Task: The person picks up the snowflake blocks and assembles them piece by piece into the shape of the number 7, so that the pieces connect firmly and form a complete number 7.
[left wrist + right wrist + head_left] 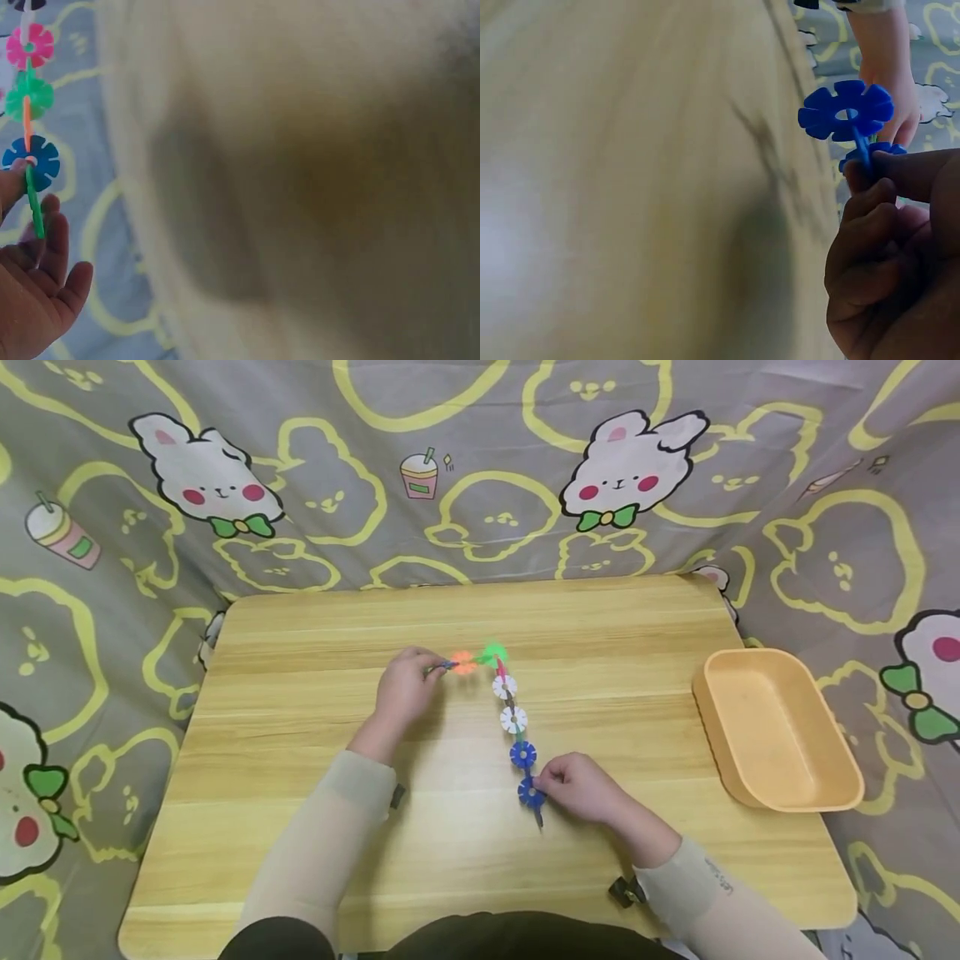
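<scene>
A chain of interlocking plastic snowflake discs stretches between the hands above the table, bent at a green disc. Its short left stretch has an orange disc; the long stretch runs down through white discs to blue ones. My left hand pinches the left end, where the left wrist view shows a blue disc with a green disc edge-on. Near the lower end, my right hand pinches a blue disc between thumb and finger. Another blue disc sticks out past those fingertips in the right wrist view.
An orange-yellow plastic bin with nothing in it stands at the right edge of the wooden table. Patterned grey curtains hang behind the table and along both sides.
</scene>
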The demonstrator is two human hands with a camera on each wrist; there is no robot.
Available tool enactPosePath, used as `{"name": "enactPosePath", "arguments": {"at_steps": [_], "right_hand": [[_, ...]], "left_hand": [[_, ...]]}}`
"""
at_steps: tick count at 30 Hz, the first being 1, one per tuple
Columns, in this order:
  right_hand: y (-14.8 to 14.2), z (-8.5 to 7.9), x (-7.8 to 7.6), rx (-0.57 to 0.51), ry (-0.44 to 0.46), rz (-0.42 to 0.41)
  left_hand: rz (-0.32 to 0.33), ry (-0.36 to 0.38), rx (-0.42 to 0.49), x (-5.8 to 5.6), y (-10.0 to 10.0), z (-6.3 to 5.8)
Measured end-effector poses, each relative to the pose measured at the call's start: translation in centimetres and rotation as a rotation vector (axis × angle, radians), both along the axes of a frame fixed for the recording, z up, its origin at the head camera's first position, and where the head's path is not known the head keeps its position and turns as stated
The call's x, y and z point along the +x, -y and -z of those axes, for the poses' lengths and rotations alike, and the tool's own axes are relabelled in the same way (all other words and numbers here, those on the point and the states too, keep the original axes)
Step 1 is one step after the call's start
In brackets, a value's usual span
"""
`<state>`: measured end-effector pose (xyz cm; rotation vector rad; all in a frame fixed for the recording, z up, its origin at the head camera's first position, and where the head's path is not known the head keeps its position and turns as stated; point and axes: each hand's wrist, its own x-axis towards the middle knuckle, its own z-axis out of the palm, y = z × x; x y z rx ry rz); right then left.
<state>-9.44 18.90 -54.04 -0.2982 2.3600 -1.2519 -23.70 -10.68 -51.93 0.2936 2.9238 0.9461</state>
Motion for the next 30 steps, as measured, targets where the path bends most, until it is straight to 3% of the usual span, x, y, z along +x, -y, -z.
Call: {"name": "enactPosePath", "arguments": {"at_steps": [5, 9, 20, 30], "right_hand": [[0.1, 1.0, 0.4, 0.060, 0.018, 0.003], [0.3, 1.3, 0.6, 0.087, 0.031, -0.006], [0.4, 1.1, 0.7, 0.153, 0.023, -0.022], [0.0, 0.7, 0.6, 0.178, 0.009, -0.022]], "left_hand": [[0.018, 0.070, -0.070, -1.0, -1.1, 2.5], [0.009, 0.083, -0.097, -1.2, -1.6, 3.7], [0.034, 0.083, -0.096, -1.2, -1.9, 3.5], [0.041, 0.107, -0.018, -0.9, -1.2, 3.2]]}}
